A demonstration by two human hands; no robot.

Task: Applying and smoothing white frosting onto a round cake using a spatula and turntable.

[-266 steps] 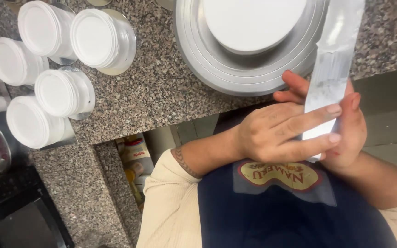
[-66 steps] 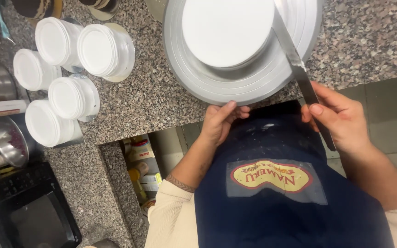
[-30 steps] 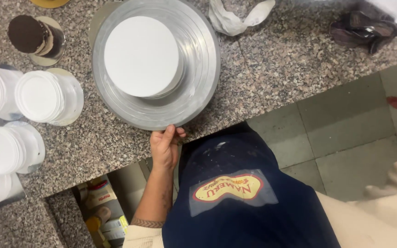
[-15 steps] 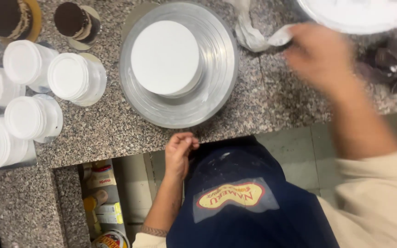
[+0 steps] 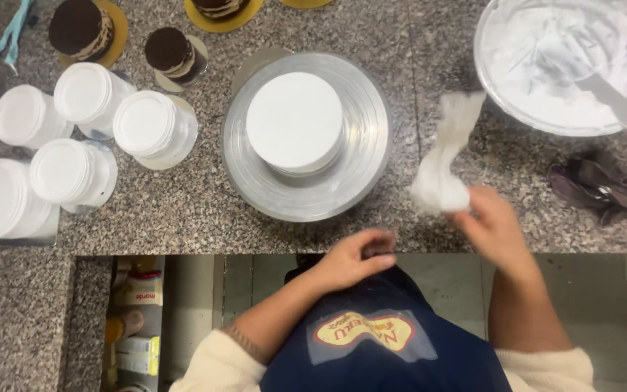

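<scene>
A white frosted cake (image 5: 295, 121) sits centred on a silver turntable (image 5: 361, 178) on the granite counter (image 5: 183, 210). My right hand (image 5: 491, 225) is closed around a crumpled white cloth (image 5: 444, 170), lifted just above the counter to the right of the turntable. Resting at the counter's front edge, below the turntable, my left hand (image 5: 361, 254) has its fingers curled and nothing in it.
Several white-lidded tubs (image 5: 74, 167) stand at the left. Small chocolate cakes (image 5: 81, 29) on gold boards line the back edge. A large bowl of white cream (image 5: 567, 62) holding a spatula sits at the back right, with a dark crumpled rag (image 5: 604, 189) below it.
My right hand has pulled the white cloth from the back of the counter toward me. The view shifted left and the cream bowl came fully into sight.
</scene>
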